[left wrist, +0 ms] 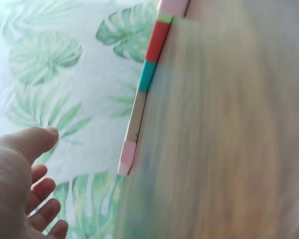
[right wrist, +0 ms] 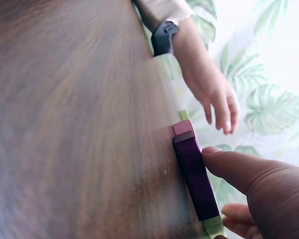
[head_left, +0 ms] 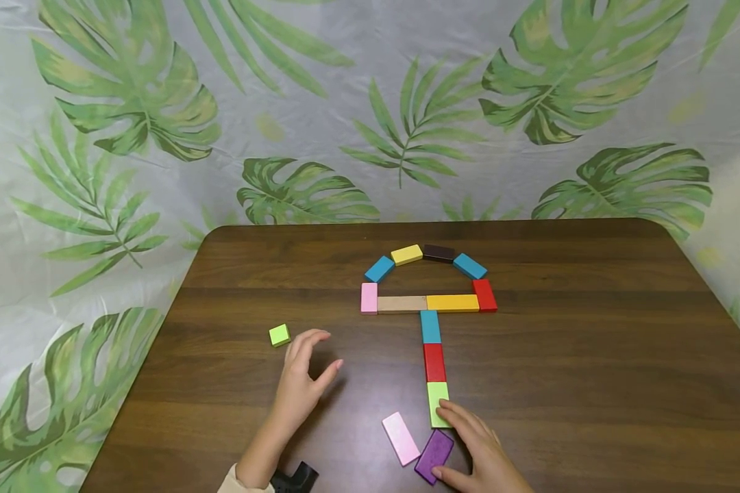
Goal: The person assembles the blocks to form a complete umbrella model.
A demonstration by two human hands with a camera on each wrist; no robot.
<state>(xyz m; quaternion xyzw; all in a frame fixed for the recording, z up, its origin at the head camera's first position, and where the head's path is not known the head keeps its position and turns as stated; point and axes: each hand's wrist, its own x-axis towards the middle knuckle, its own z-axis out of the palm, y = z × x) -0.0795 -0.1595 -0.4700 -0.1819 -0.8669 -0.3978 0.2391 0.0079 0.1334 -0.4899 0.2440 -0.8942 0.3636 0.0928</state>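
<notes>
My left hand (head_left: 302,383) hovers over the table's left side with thumb and fingers spread apart, holding nothing. A small lime green cube (head_left: 279,335) lies just beyond its fingers. At the bottom of a straight column of blocks, my right hand (head_left: 484,448) reaches in, its fingertips at the edge of a light green block (head_left: 438,404). The right thumb touches a purple block (head_left: 434,455), seen from the side as a dark purple block (right wrist: 195,174) in the right wrist view. A loose pink block (head_left: 401,438) lies tilted beside the purple one.
Above the green block are a red block (head_left: 434,363) and a blue block (head_left: 430,326). They meet a row of a wooden block (head_left: 402,304) and a yellow-orange block (head_left: 453,303), topped by an arch of several coloured blocks. A leaf-patterned cloth (head_left: 407,123) hangs behind the brown table (head_left: 592,356).
</notes>
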